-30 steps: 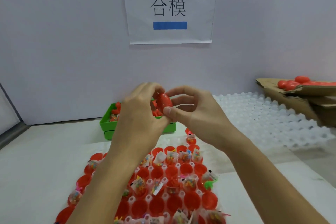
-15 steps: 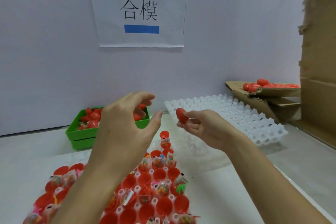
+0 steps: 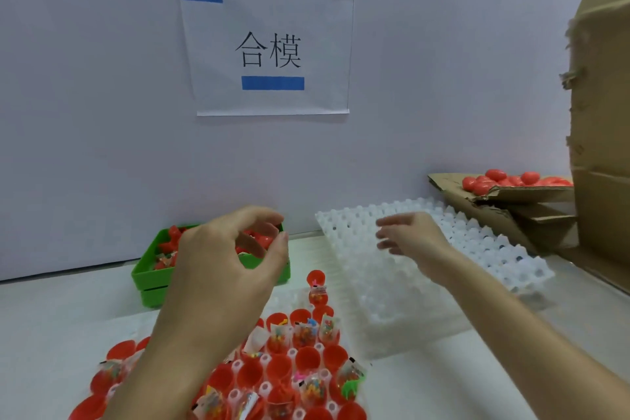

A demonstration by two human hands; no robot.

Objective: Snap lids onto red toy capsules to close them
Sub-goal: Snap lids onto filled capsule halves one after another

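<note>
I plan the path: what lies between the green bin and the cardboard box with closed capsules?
In the head view, the empty white tray lies between the green bin and the cardboard box.

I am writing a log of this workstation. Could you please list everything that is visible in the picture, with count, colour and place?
green tray: one, green, back left of the table, holds red lids
red lids: several, count unclear, red, in the green tray
red capsule halves: many, red, open, in a holder at the front centre; some hold small toy packets, some look empty
white cell tray: one, white, right of centre
cardboard box: one, brown, far right
closed red capsules: several, red, in the cardboard box
paper sign: one, white with blue tape, on the wall
table: one, white
left hand: one, fingers curled, holds nothing, near the green tray
right hand: one, fingers relaxed, holds nothing, above the white cell tray
</note>
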